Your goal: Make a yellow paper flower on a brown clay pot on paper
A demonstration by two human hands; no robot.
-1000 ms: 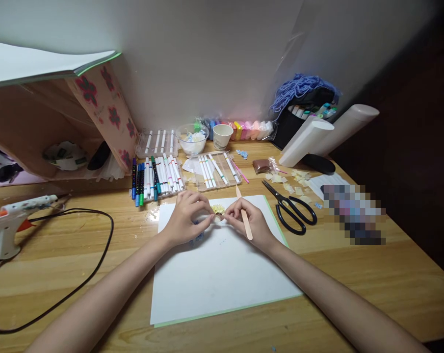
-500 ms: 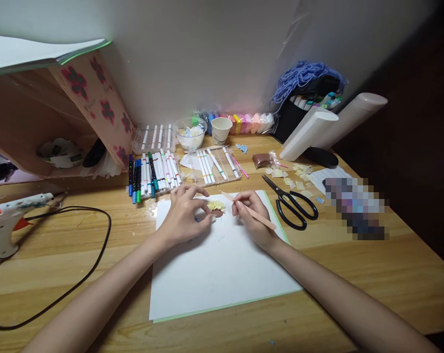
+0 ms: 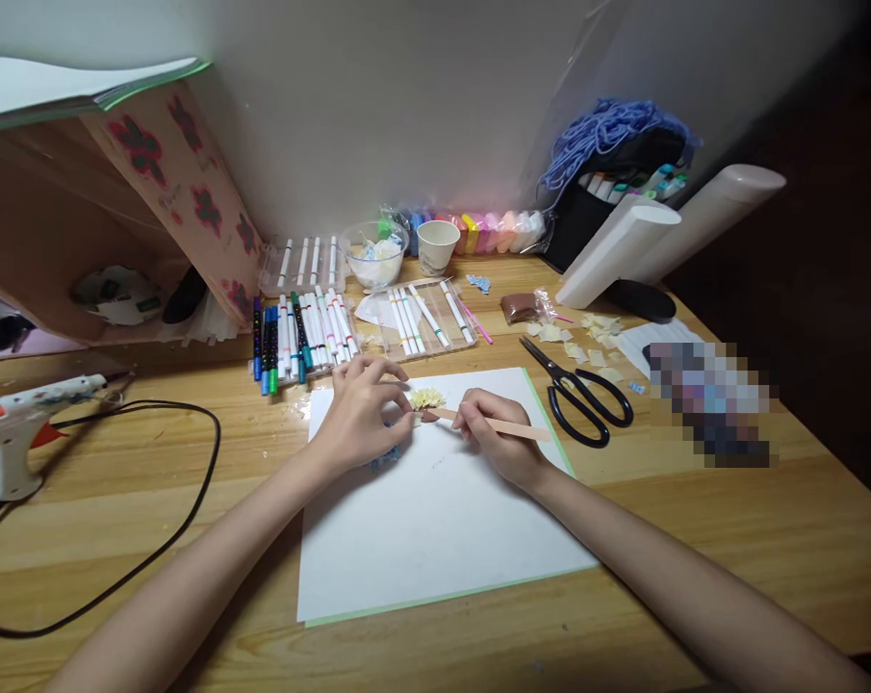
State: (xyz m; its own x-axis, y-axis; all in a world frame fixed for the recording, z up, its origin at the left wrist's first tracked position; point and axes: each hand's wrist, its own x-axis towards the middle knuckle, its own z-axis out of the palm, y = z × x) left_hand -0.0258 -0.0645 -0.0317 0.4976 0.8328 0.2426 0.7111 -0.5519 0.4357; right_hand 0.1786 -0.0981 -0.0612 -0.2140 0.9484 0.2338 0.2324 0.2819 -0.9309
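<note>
My left hand (image 3: 359,416) pinches a small craft piece (image 3: 426,399) with pale yellow petals and a brown base, held just over a white sheet of paper (image 3: 435,510). Something blue shows under its palm. My right hand (image 3: 497,438) grips a flat wooden stick (image 3: 511,428) lying almost level, its left tip touching the brown base of the piece.
Black scissors (image 3: 576,393) lie right of the sheet, with yellow scraps behind. Trays of markers (image 3: 305,332), a bowl (image 3: 373,255), a paper cup (image 3: 436,245) and coloured clay tubs stand at the back. A glue gun (image 3: 16,428) with black cable sits at the left.
The wooden stick has swung from pointing toward me to lying flat, pointing right, and its tip has come against the craft piece. The view has shifted slightly.
</note>
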